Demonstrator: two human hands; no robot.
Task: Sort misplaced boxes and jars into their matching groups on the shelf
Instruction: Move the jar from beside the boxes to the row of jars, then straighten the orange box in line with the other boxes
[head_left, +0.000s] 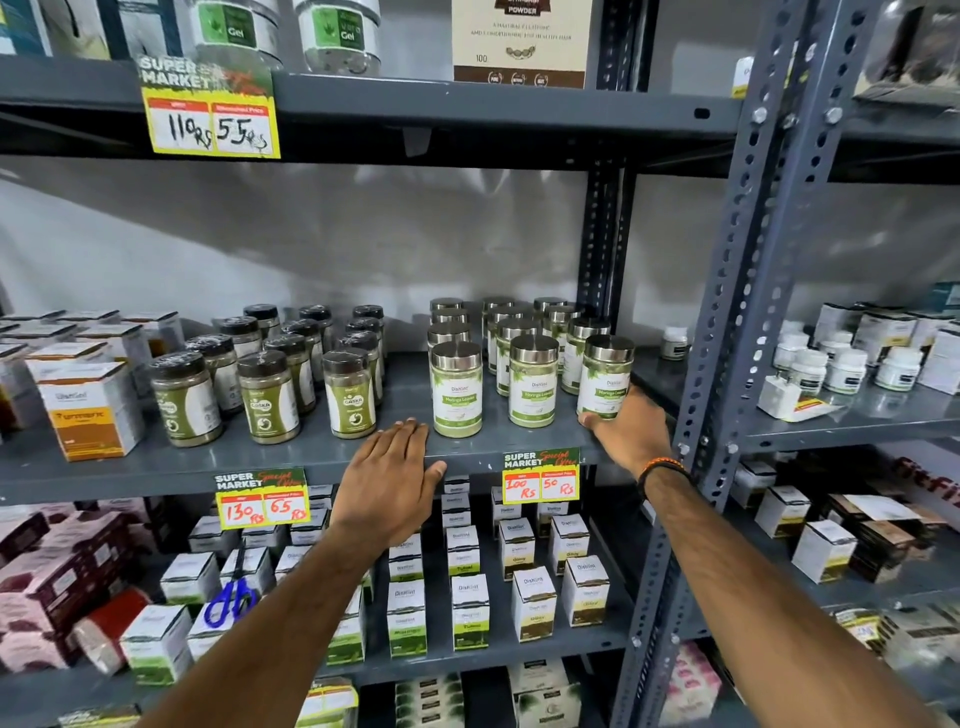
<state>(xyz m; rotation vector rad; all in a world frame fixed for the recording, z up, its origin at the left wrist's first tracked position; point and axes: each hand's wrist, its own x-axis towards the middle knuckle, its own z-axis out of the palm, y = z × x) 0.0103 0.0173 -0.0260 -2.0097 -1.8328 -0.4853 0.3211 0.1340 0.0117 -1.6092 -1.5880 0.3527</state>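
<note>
I note three yellow price tags clipped to shelf edges: an upper tag (210, 111) reading 110 and 55, a left tag (262, 499) reading 130 and 65, and a right tag (541, 475) reading 100 and 50. Blue-handled scissors (230, 603) lie among the goods on the lower level. A perforated grey upright (727, 332) divides the two bays. Behind the stock I see a plain grey wall (311, 234). An orange-and-black wristband (662, 467) is visible.

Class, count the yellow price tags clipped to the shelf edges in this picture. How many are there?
3. One 110/55 tag hangs on the upper shelf edge at left; the 130/65 tag and the 100/50 tag hang on the middle shelf edge. None looks hidden.
</note>
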